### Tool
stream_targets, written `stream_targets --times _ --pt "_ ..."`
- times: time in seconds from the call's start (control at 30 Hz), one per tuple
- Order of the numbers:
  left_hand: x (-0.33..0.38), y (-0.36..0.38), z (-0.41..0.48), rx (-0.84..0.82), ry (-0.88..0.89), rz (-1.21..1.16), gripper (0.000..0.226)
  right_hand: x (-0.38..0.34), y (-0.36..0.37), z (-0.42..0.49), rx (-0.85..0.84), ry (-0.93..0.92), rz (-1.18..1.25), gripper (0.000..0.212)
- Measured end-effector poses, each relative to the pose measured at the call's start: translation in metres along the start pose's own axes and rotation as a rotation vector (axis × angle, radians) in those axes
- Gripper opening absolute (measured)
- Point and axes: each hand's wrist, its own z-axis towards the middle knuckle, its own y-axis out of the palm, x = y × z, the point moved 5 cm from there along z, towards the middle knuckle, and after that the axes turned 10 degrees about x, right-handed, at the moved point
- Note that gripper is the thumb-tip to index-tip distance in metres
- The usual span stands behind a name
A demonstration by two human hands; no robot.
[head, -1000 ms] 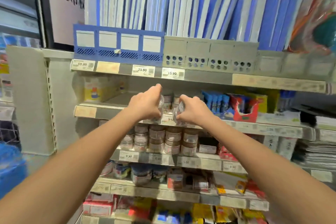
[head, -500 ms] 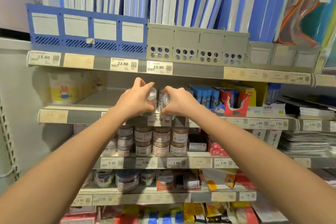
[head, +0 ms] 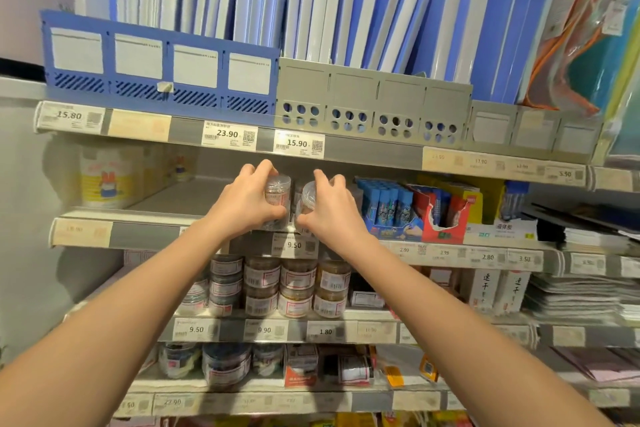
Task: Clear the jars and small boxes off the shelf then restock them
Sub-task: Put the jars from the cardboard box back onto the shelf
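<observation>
Standing upright at mid-frame, one clear jar (head: 278,196) is gripped by the left hand (head: 242,203); one tilted jar (head: 307,196) is gripped by the right hand (head: 334,215).

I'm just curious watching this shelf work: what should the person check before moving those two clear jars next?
1. The left hand grips the upright clear plastic jar: ok.
2. The right hand grips the second clear plastic jar: ok.
3. Second jar level: not ok, it tilts.
4. Both lids tight: cannot tell.
5. Bare grey shelf board left of the hands: ok.
6. Right hand apart from the blue upright packs: cannot tell.
</observation>
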Motion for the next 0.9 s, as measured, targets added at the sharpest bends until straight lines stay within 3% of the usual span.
stream_targets --times 0.27,0.5,0.9 --pt "-0.009 0.008 -0.003 0.060 -0.024 -0.064 0.059 0.000 0.006 -0.014 0.156 -0.037 0.049 0.052" --pt "-0.009 0.013 -0.005 0.077 -0.016 -0.073 0.055 0.004 0.013 -0.011 0.189 0.039 0.135 0.059" --pt "-0.018 0.019 0.003 0.029 -0.058 -0.116 0.053 0.005 0.019 -0.001 0.211 0.048 0.112 0.053"
